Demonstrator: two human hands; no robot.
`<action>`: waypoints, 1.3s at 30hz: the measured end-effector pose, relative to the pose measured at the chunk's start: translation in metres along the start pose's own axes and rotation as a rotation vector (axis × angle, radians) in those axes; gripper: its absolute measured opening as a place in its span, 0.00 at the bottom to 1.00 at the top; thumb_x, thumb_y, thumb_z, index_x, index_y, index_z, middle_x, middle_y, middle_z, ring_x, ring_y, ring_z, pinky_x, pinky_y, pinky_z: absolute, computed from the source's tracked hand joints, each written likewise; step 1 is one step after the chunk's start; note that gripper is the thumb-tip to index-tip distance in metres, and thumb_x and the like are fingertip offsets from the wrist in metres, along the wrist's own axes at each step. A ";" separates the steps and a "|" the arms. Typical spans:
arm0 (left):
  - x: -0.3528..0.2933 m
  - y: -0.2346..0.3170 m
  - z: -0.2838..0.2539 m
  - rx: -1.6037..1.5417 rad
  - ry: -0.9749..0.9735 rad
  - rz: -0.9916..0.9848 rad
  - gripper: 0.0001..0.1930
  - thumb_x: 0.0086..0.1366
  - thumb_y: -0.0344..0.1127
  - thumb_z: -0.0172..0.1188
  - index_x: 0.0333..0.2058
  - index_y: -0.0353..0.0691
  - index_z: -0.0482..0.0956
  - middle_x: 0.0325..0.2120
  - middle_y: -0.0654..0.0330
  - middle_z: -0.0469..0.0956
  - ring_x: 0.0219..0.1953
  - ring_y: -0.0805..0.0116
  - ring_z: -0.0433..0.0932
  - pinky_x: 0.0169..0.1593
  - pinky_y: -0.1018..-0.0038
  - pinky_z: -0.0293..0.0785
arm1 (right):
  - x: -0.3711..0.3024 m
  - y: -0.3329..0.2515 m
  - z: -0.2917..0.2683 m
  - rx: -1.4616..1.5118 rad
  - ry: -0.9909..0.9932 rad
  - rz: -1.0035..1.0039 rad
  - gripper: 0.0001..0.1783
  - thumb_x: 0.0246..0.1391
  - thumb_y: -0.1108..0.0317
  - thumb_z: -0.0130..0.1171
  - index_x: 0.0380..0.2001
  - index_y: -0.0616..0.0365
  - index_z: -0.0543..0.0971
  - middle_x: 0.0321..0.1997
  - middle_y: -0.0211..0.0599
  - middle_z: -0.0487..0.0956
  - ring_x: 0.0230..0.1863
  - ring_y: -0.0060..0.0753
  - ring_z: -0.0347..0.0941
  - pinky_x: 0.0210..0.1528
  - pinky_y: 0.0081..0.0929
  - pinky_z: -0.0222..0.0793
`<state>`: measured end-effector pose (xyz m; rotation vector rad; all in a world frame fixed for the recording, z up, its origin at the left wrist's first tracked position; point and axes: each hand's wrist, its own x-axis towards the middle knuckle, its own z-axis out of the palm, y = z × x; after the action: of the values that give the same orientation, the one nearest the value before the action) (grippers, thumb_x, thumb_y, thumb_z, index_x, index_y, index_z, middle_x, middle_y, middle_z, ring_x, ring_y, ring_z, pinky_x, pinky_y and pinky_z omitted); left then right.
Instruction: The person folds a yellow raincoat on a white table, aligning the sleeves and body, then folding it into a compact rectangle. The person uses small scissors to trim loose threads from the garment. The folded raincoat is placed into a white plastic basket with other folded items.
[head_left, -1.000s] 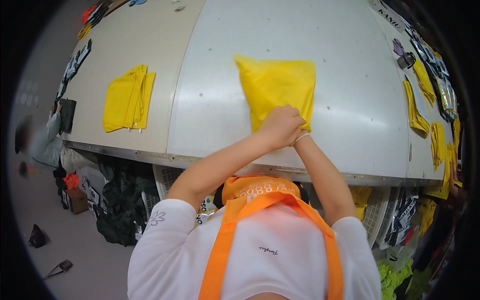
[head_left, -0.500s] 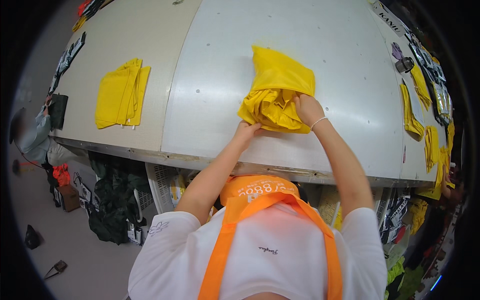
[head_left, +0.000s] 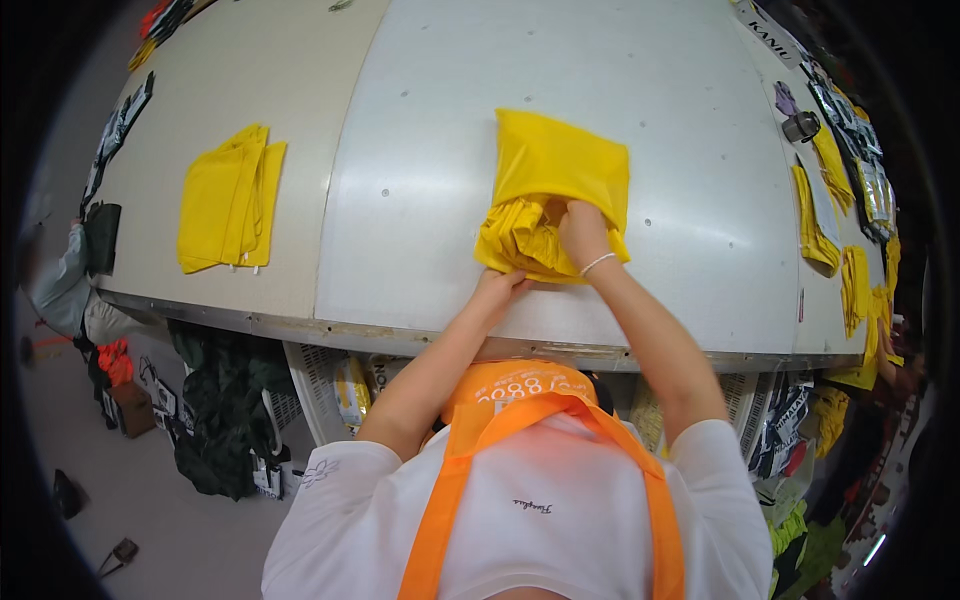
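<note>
Your left hand (head_left: pixel 500 290) pinches the yellow pouch (head_left: pixel 562 155) nearside, right hand (head_left: pixel 585 236) inside its mouth (grip hidden, can't tell); likely light, floppy: hold its rim!

Close together at five o'clock on the yellow pouch (head_left: pixel 565 155) a second ago, left hand (head_left: pixel 500 289) and right hand (head_left: pixel 583 233) have parted, left to seven, right inside; bunched yellow fabric (head_left: pixel 522 232) now shows between.

We are facing a pouch (head_left: pixel 565 155) lying near the front edge of the table (head_left: pixel 420 260), cloth (head_left: pixel 522 235) sitting in its mouth. Folded cloths (head_left: pixel 222 208) are lying to its left, other cloths (head_left: pixel 816 238) toward the right edge.
</note>
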<state>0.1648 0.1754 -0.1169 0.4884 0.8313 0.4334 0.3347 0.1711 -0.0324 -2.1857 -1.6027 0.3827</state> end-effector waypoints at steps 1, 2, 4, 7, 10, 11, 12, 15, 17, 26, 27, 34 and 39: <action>-0.001 -0.001 -0.001 -0.039 0.004 -0.017 0.19 0.62 0.19 0.48 0.52 0.35 0.63 0.49 0.54 0.68 0.47 0.61 0.73 0.49 0.69 0.76 | 0.002 -0.006 0.006 -0.143 -0.097 0.056 0.14 0.50 0.69 0.47 0.29 0.62 0.81 0.32 0.54 0.79 0.35 0.50 0.77 0.41 0.41 0.71; 0.000 -0.004 -0.001 -0.070 0.012 -0.012 0.20 0.62 0.19 0.47 0.53 0.35 0.62 0.49 0.53 0.68 0.46 0.61 0.73 0.49 0.69 0.76 | 0.003 -0.011 0.010 -0.285 -0.194 0.114 0.15 0.51 0.66 0.46 0.29 0.62 0.81 0.31 0.53 0.79 0.34 0.50 0.77 0.40 0.41 0.72; 0.001 -0.010 -0.004 -0.129 0.032 0.000 0.21 0.62 0.18 0.47 0.54 0.36 0.61 0.48 0.53 0.68 0.45 0.59 0.74 0.47 0.68 0.78 | 0.005 -0.024 0.002 -0.339 -0.154 0.075 0.24 0.56 0.52 0.44 0.26 0.61 0.82 0.29 0.51 0.80 0.32 0.50 0.78 0.37 0.42 0.72; 0.002 -0.006 -0.003 -0.085 -0.003 -0.119 0.22 0.62 0.18 0.46 0.54 0.37 0.60 0.48 0.52 0.68 0.43 0.58 0.75 0.47 0.66 0.78 | 0.015 -0.027 -0.010 -0.231 -0.265 0.127 0.28 0.56 0.42 0.43 0.41 0.54 0.75 0.43 0.45 0.75 0.45 0.48 0.71 0.49 0.40 0.64; 0.006 -0.004 0.004 -0.093 0.022 -0.174 0.21 0.62 0.18 0.44 0.54 0.38 0.60 0.47 0.53 0.69 0.42 0.57 0.76 0.46 0.65 0.79 | 0.024 -0.001 0.027 -0.029 -0.231 0.036 0.35 0.54 0.37 0.42 0.60 0.44 0.64 0.67 0.38 0.59 0.66 0.44 0.51 0.66 0.40 0.44; 0.003 -0.001 0.006 -0.080 0.044 -0.203 0.20 0.63 0.19 0.43 0.54 0.39 0.61 0.47 0.52 0.69 0.42 0.58 0.76 0.46 0.66 0.79 | 0.026 0.000 0.028 -0.033 -0.230 0.054 0.34 0.55 0.39 0.43 0.60 0.44 0.63 0.67 0.36 0.57 0.67 0.43 0.50 0.67 0.41 0.43; 0.005 -0.003 0.005 -0.093 0.023 -0.200 0.20 0.63 0.19 0.43 0.54 0.39 0.61 0.47 0.52 0.70 0.42 0.58 0.76 0.46 0.66 0.79 | 0.031 0.003 0.026 -0.032 -0.233 0.054 0.34 0.55 0.39 0.43 0.61 0.44 0.63 0.67 0.36 0.58 0.67 0.43 0.50 0.67 0.40 0.43; 0.008 -0.002 -0.002 -0.083 -0.007 -0.172 0.20 0.64 0.19 0.42 0.54 0.40 0.62 0.48 0.52 0.70 0.43 0.59 0.76 0.47 0.65 0.78 | 0.041 0.000 0.003 0.013 -0.197 0.004 0.34 0.55 0.40 0.43 0.61 0.44 0.62 0.67 0.36 0.58 0.67 0.43 0.50 0.67 0.39 0.42; 0.008 -0.004 -0.003 -0.090 -0.029 -0.176 0.19 0.64 0.20 0.43 0.54 0.39 0.62 0.47 0.52 0.70 0.43 0.60 0.76 0.47 0.66 0.78 | 0.037 0.001 -0.002 0.042 -0.180 -0.027 0.33 0.55 0.40 0.43 0.61 0.44 0.62 0.67 0.37 0.58 0.67 0.42 0.49 0.67 0.39 0.42; 0.012 0.000 -0.005 -0.091 -0.104 -0.207 0.19 0.65 0.23 0.44 0.55 0.39 0.62 0.50 0.53 0.70 0.49 0.59 0.74 0.51 0.65 0.74 | 0.031 -0.009 0.026 0.209 -0.428 -0.001 0.34 0.56 0.40 0.42 0.61 0.45 0.62 0.66 0.39 0.59 0.68 0.44 0.49 0.68 0.37 0.41; 0.010 -0.002 -0.004 -0.068 -0.073 -0.206 0.19 0.65 0.23 0.43 0.55 0.39 0.62 0.50 0.53 0.70 0.49 0.59 0.74 0.51 0.65 0.74 | 0.035 -0.009 0.020 0.221 -0.460 0.008 0.34 0.56 0.40 0.42 0.61 0.46 0.62 0.66 0.40 0.59 0.68 0.44 0.49 0.68 0.37 0.41; 0.005 -0.003 0.009 -0.032 -0.051 -0.137 0.21 0.61 0.21 0.45 0.55 0.38 0.63 0.50 0.52 0.69 0.48 0.58 0.74 0.49 0.66 0.76 | -0.013 0.018 0.008 -0.142 -0.358 0.202 0.37 0.54 0.33 0.38 0.49 0.53 0.76 0.53 0.47 0.73 0.55 0.48 0.67 0.58 0.38 0.59; 0.005 0.003 0.015 -0.024 0.016 -0.126 0.20 0.62 0.22 0.44 0.54 0.35 0.61 0.50 0.50 0.69 0.50 0.57 0.73 0.49 0.66 0.76 | -0.030 0.021 -0.012 0.232 -0.077 -0.223 0.26 0.58 0.45 0.45 0.42 0.55 0.78 0.38 0.55 0.77 0.41 0.56 0.73 0.44 0.37 0.69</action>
<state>0.1785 0.1769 -0.1095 0.4082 0.8661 0.3314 0.3489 0.1354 -0.0325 -1.8209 -1.7266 0.5602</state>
